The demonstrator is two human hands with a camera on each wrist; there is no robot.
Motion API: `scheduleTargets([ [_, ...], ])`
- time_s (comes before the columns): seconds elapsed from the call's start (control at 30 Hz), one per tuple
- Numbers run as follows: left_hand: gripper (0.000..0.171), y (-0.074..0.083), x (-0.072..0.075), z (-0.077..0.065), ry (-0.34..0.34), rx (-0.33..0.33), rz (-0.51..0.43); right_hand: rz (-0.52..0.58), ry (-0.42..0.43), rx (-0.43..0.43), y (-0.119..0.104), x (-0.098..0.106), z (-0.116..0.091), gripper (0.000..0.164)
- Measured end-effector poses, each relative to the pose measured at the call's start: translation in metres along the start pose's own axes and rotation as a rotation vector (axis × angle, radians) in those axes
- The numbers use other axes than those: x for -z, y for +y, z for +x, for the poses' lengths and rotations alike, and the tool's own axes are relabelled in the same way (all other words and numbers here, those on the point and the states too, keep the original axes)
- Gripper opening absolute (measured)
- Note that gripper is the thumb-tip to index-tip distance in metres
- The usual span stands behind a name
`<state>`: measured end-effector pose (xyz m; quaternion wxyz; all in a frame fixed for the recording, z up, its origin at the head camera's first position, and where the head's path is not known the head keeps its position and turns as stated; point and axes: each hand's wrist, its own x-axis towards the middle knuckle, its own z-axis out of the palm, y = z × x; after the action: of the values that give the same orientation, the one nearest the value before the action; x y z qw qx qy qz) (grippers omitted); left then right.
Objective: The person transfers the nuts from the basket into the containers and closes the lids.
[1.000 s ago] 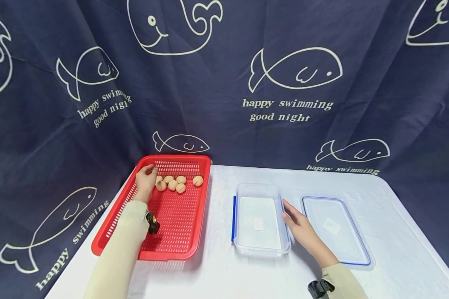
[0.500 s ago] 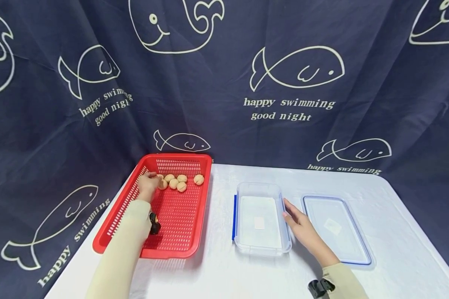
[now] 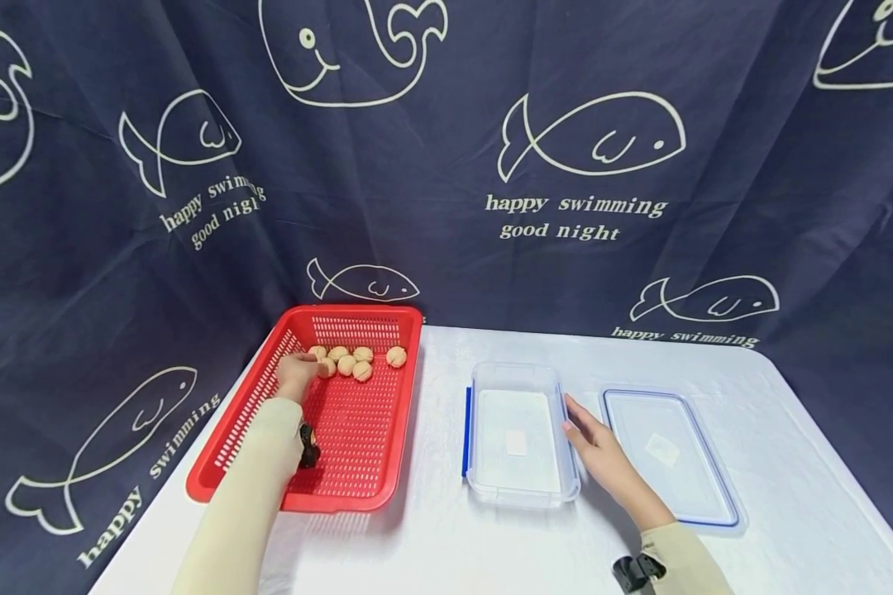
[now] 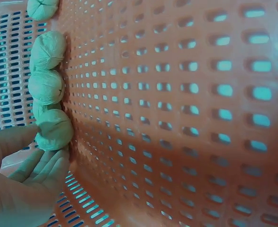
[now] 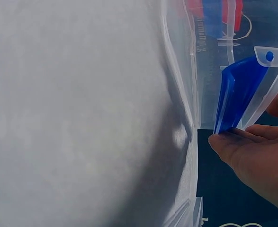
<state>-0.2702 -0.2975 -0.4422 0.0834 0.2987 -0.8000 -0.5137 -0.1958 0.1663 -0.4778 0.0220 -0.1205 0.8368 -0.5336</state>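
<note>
In the head view my left hand (image 3: 295,375) reaches into the red basket (image 3: 400,446), at the left end of a cluster of walnuts (image 3: 362,371). The left wrist view shows thumb and fingers pinching a walnut (image 4: 55,130) from either side, close by the perforated basket wall. My right hand (image 3: 601,457) lies against the right side of a clear plastic box (image 3: 521,501), its fingers extended. In the right wrist view the fingertips (image 5: 220,142) touch the lower end of a blue latch (image 5: 239,92) that hangs on the box.
A clear lid (image 3: 673,454) with a blue seal lies to the right of the box, partly behind the right forearm. Another blue latch (image 3: 466,431) hangs on the box's left side. The white-covered table (image 3: 432,545) ends at a dark blue curtain (image 3: 417,182) with white fish drawings.
My left hand has come down and slightly right, from the basket's back left corner onto a walnut, which it now pinches. The right hand has stayed at the box.
</note>
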Motion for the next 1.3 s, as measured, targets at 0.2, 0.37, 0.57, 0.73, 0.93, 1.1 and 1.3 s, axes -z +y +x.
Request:
scheduleTargets([
  [0.2, 0.038, 0.001, 0.000, -0.004, 0.004, 0.001, 0.117, 0.006, 0.004, 0.003, 0.001, 0.000, -0.002, 0.051],
  [0.37, 0.039, 0.002, 0.000, -0.006, 0.008, -0.027, 0.181, 0.016, 0.007, 0.009, 0.002, 0.000, -0.003, 0.051],
  [0.57, 0.039, 0.003, 0.000, -0.005, 0.033, -0.063, 0.229, 0.024, 0.006, 0.019, 0.001, 0.001, -0.003, 0.051],
  [0.73, 0.043, 0.005, 0.002, -0.003, 0.028, -0.099, 0.201, 0.005, -0.001, 0.026, 0.001, 0.003, -0.003, 0.051],
  [0.93, 0.044, 0.010, 0.002, -0.004, 0.020, -0.136, 0.148, 0.012, -0.005, 0.015, -0.002, 0.003, -0.003, 0.052],
  [1.1, 0.038, 0.018, 0.000, -0.007, 0.066, -0.200, 0.158, 0.012, 0.001, 0.002, -0.004, 0.003, -0.004, 0.051],
  [1.3, 0.034, 0.028, -0.003, -0.008, 0.085, -0.217, 0.073, 0.010, 0.004, 0.001, -0.004, 0.003, -0.004, 0.051],
])
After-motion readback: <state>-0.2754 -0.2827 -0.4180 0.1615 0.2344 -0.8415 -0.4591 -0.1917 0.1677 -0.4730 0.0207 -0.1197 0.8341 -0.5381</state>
